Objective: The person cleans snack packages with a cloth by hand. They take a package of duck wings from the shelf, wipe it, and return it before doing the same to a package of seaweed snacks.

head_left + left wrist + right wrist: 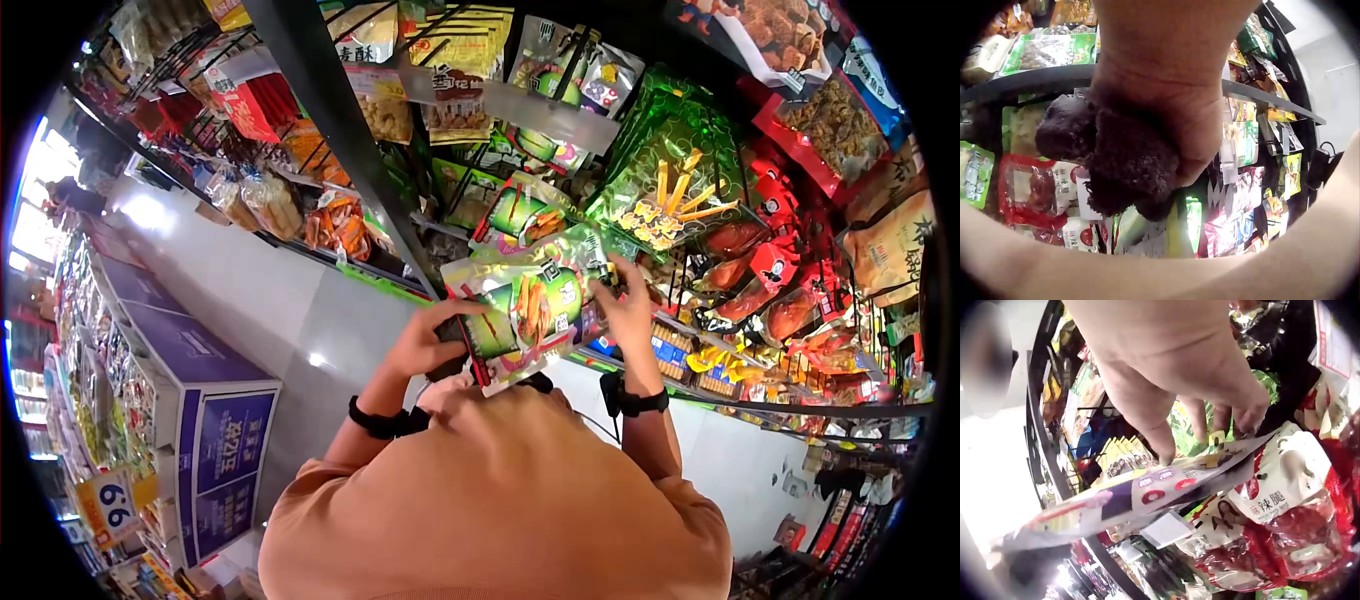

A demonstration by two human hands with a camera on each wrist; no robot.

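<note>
The left edge of a snack packet (530, 310) is gripped by the left hand (425, 335), its fingers bent onto the packet; a dark fuzzy object (1129, 156), not identifiable, is seen under the palm in the left wrist view. The opposite edge is pinched between the thumb and fingers of the right hand (628, 312). The packet is thus held between the two hands, in front of the chest and near the front edge of the display rack. A similar green packet (520, 212) is hung just beyond it, partly covered by its upper edge. Between the left hand and the goods on the left, a black upright (350, 130) is slanted. Beyond the right hand, a large green packet (665, 185) is seen, with red packets (775, 280) to its right, and a clear price rail (550, 115) is crossed in front of the upper packets. Boxed and bagged goods are stacked on a purple-sided display (215, 400) across the aisle. The printed front of the held packet is turned up toward the head; its long axis appears to be run from the left hand to the right hand, with the right end angled slightly toward the rack.
</note>
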